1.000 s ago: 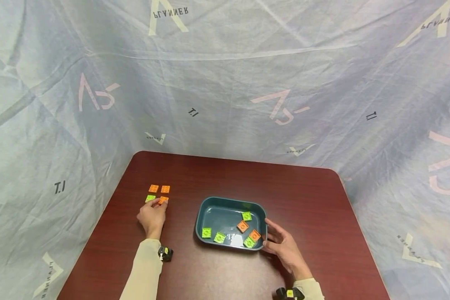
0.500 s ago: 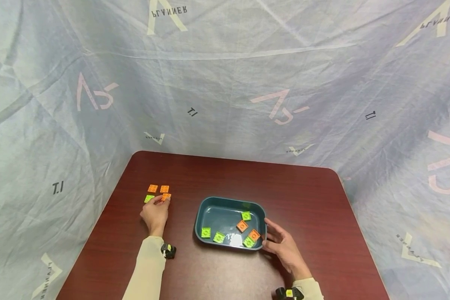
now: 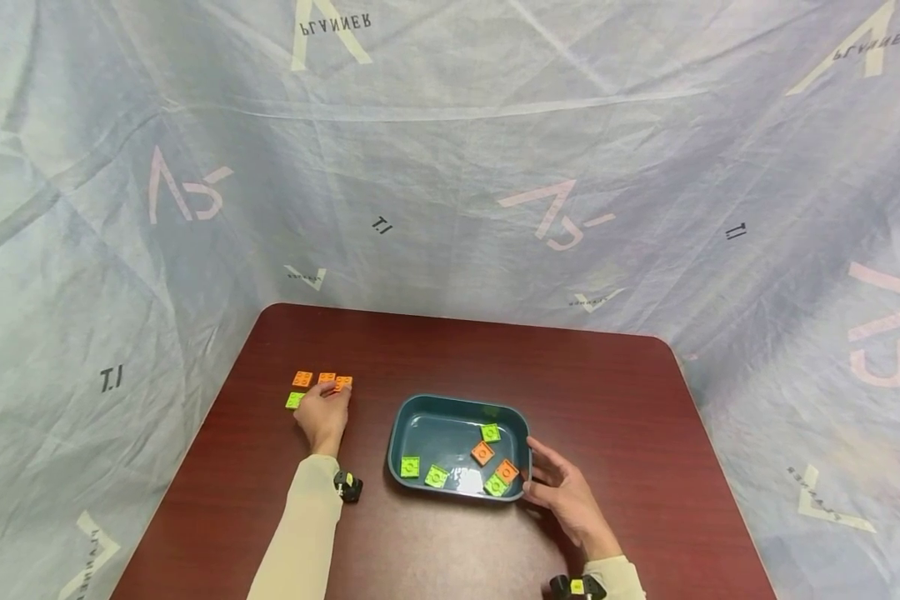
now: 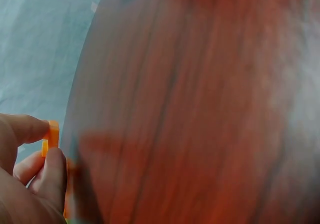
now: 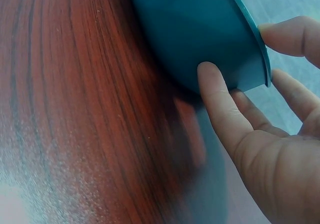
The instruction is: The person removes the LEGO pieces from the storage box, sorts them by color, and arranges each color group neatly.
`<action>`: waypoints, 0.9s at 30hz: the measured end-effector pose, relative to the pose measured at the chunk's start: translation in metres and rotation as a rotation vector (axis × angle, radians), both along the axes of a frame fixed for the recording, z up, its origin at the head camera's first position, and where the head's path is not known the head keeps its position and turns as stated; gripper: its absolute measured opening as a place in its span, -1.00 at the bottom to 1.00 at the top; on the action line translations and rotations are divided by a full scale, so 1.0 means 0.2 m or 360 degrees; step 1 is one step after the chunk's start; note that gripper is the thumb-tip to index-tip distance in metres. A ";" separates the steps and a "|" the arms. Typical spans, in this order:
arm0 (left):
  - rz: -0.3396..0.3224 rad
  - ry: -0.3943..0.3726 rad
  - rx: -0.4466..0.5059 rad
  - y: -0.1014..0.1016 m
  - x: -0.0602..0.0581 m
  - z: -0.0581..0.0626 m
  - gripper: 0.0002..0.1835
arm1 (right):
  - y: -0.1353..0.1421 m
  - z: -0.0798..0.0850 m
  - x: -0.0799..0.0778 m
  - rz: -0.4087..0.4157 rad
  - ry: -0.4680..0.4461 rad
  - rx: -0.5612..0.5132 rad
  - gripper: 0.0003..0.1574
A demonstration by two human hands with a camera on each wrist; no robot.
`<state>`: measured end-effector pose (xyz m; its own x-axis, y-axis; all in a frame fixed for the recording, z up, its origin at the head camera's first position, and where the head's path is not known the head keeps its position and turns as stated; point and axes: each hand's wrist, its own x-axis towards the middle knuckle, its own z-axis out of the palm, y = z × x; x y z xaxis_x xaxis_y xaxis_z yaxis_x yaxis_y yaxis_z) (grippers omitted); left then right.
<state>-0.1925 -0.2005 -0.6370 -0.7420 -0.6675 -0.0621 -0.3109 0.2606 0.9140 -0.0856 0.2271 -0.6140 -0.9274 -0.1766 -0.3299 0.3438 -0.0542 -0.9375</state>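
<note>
While left hand (image 3: pixel 322 416) pinches brick (image 3: pixel 344 383), apparently raised

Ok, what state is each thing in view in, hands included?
Left hand: pinching an orange block, studs up.
Right hand: fingers touching the tray's end.
Tray: upright, holding six blocks.
Green tray blocks: four, lying loose.
Orange tray blocks: two, lying loose.
Table blocks: two orange, one green, studs up.
Sheet: wrinkled.
</note>
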 end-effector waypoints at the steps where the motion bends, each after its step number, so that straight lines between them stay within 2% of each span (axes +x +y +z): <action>1: 0.0003 0.0002 -0.0005 0.00 -0.01 0.00 -0.62 | 0.00 0.00 0.00 -0.0002 0.0001 -0.0002 0.06; 5: 0.0004 0.0003 -0.0018 0.02 -0.02 -0.01 -0.64 | 0.00 0.00 0.00 0.0003 0.0002 -0.0014 0.05; 15: 0.0017 -0.0082 -0.0091 0.05 -0.07 -0.02 -0.62 | 0.00 0.00 0.00 0.0024 0.0020 -0.0008 0.05; 27: 0.0029 -0.0068 -0.0158 0.08 -0.09 -0.02 -0.62 | 0.00 0.00 0.00 0.0012 0.0029 0.0012 0.05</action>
<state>-0.2098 -0.1850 -0.6413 -0.7279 -0.6851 -0.0263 -0.3543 0.3430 0.8700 -0.0852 0.2277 -0.6138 -0.9319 -0.1811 -0.3141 0.3269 -0.0446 -0.9440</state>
